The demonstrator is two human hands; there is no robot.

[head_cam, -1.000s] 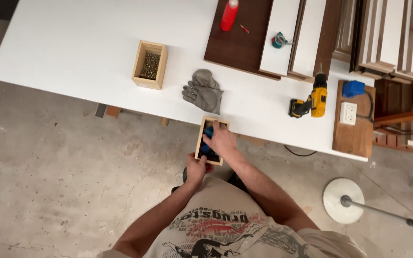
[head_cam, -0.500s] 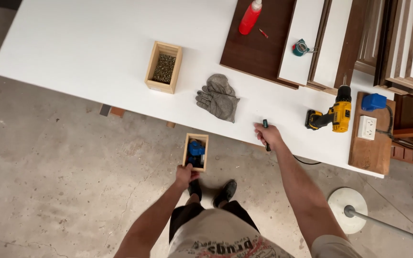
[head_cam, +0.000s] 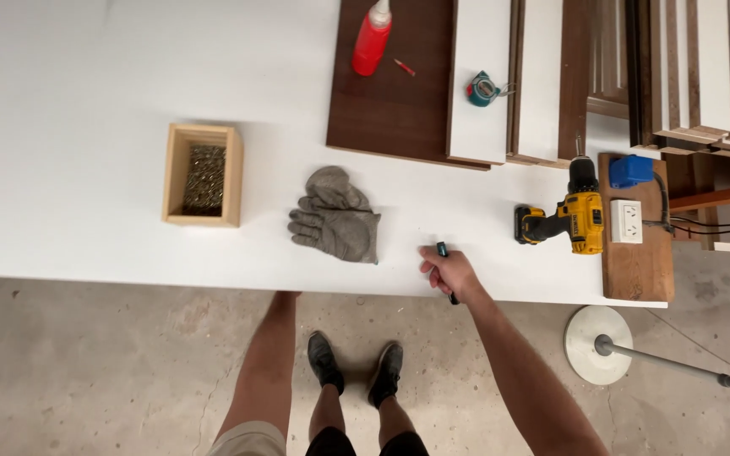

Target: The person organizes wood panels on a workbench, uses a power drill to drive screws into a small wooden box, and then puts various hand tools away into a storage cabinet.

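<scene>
one small box we held a moment ago is gone from view; our right hand (head_cam: pixel 448 272) now grips a dark tool (head_cam: pixel 443 251) at the table (head_cam: pixel 86 101) edge, gloves (head_cam: pixel 335 221) beside, left hand hidden underneath.

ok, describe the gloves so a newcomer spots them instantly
Start at the white table and follow its near edge to the middle. The grey work gloves lie there in a limp pile, between the small wooden box and the right hand: the only soft fabric thing there.

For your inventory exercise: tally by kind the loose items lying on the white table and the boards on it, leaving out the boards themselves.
Wooden box: 1
Grey gloves: 1 pair
Red bottle: 1
Tape measure: 1
Yellow drill: 1
Total: 5
</scene>
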